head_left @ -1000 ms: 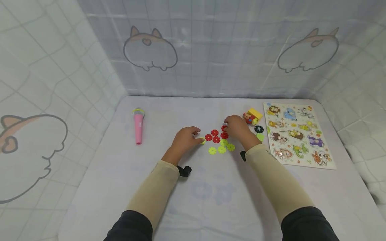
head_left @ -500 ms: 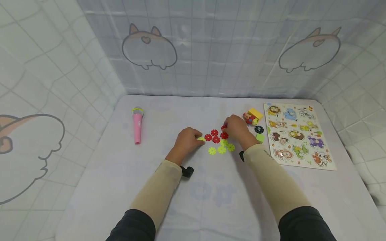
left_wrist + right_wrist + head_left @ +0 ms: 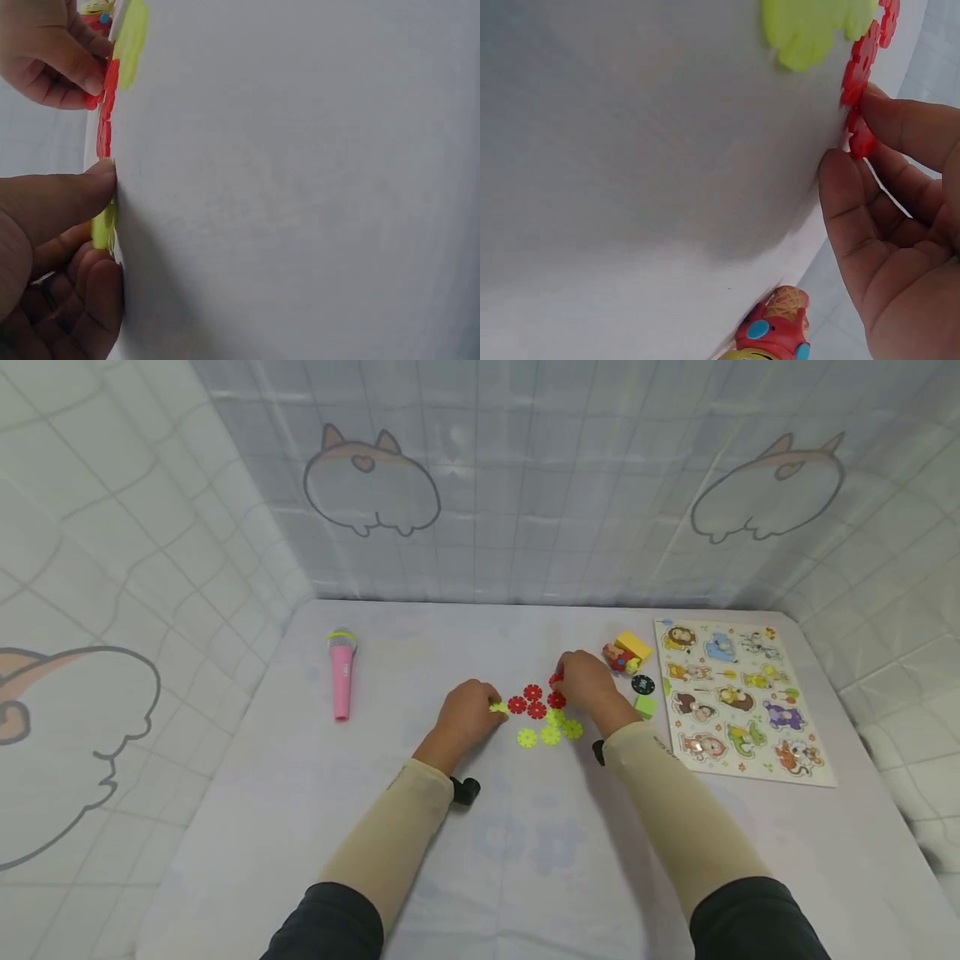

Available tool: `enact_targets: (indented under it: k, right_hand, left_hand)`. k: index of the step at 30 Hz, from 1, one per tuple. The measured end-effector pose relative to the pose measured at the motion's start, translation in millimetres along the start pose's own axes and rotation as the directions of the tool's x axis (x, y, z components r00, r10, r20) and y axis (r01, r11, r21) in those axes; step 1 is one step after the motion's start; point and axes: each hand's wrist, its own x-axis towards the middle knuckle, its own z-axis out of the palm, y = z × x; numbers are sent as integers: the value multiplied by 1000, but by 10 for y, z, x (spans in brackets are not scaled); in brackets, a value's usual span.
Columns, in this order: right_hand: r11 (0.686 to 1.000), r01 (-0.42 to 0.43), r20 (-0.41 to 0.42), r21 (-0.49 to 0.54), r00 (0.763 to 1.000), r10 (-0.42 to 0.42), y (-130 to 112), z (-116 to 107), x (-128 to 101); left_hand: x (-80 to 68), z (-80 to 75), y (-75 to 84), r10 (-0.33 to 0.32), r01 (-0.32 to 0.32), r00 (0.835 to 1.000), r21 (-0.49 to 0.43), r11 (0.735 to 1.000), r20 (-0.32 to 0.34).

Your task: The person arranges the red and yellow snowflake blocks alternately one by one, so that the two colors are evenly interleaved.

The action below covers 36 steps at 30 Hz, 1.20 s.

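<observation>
My left hand [image 3: 467,714] pinches a yellow-green notched plastic disc [image 3: 498,707] at the left end of a cluster; in the left wrist view the disc [image 3: 103,229] sits between thumb and fingers. My right hand [image 3: 588,685] pinches a red notched disc [image 3: 861,139] at the cluster's far right, close to the tabletop. Between the hands lie several red discs [image 3: 536,710], flat and close together. Several loose yellow-green discs [image 3: 551,735] lie just in front of them. Whether the held discs are linked to neighbouring red ones I cannot tell.
Right of my right hand are a red toy figure [image 3: 618,657], a yellow block [image 3: 633,645], a black round chip [image 3: 642,685] and a green block [image 3: 645,706]. Beyond them lies an animal puzzle board [image 3: 738,697]. A pink toy microphone [image 3: 341,681] is at the left.
My left hand has shifted slightly right, and its thumb and fingers have closed on the yellow-green disc, which now looks tilted. The right hand stays nearly in place with the red disc.
</observation>
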Motion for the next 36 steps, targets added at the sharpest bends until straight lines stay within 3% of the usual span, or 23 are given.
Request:
enact_targets:
  k: [6, 11, 14, 18, 21, 24, 27, 30, 36]
  right_hand:
    - [993, -8, -65, 119, 998, 16, 49, 15, -59]
    - [981, 14, -98, 194, 995, 5, 1, 13, -173]
    - [966, 70, -86, 247, 995, -50, -108, 22, -307]
    - [925, 154, -41, 346, 988, -149, -300, 88, -541]
    - [880, 200, 12, 431, 974, -227, -445, 193, -697]
    - [843, 218, 64, 492, 957, -284, -584, 318, -799]
    - [840, 224, 107, 493, 943, -314, -770, 462, -843]
    - [859, 240, 139, 452, 932, -334, -1001, 631, -835]
    - [914, 305, 173, 268, 918, -357, -1381, 969, -795]
  left_hand:
    - [-43, -45, -74, 13, -14, 1000, -112, 994, -17]
    - [-172, -162, -325, -1, 1, 1000, -266, 964, 1]
    - [-322, -305, -505, -24, 42, 998, -384, 922, 51]
    - [-601, -535, -709, -40, 100, 991, -525, 845, 124]
    - [-810, -665, -863, -52, 130, 987, -561, 817, 153]
    - [-965, -743, -998, -79, 159, 983, -540, 826, 167]
    - [-1069, -781, -1118, -120, 195, 977, -501, 843, 178]
    - [-1135, -796, -1219, -156, 224, 971, -453, 863, 184]
    - [-1194, -684, -1317, -224, 296, 951, -417, 859, 214]
